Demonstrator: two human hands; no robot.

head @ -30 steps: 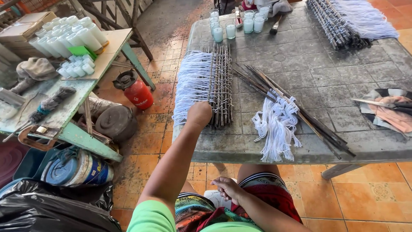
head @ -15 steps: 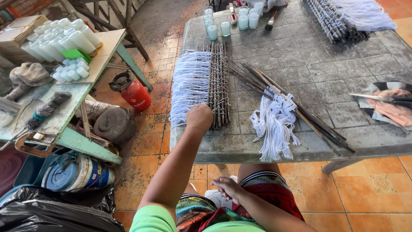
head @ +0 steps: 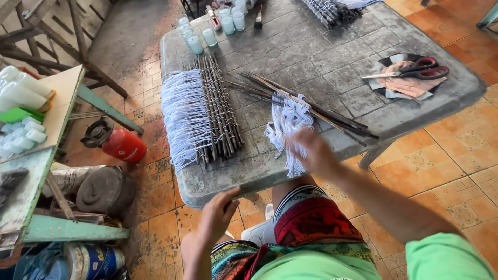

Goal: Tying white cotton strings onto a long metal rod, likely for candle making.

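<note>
Orange floor tiles surround a worn grey bench (head: 321,57) where a seated person works. Blurred, the right hand (head: 314,150) reaches over a loose bundle of white strings (head: 285,127) at the near edge, touching it; whether its grip is closed cannot be told. Fingers spread, the left hand (head: 218,215) hangs empty below the bench edge. Left of the bundle lie strung rods (head: 215,106); bare sticks (head: 306,103) cross behind it. Red-handled scissors (head: 415,70) rest far right, a red gas canister (head: 122,145) stands on the floor.
</note>
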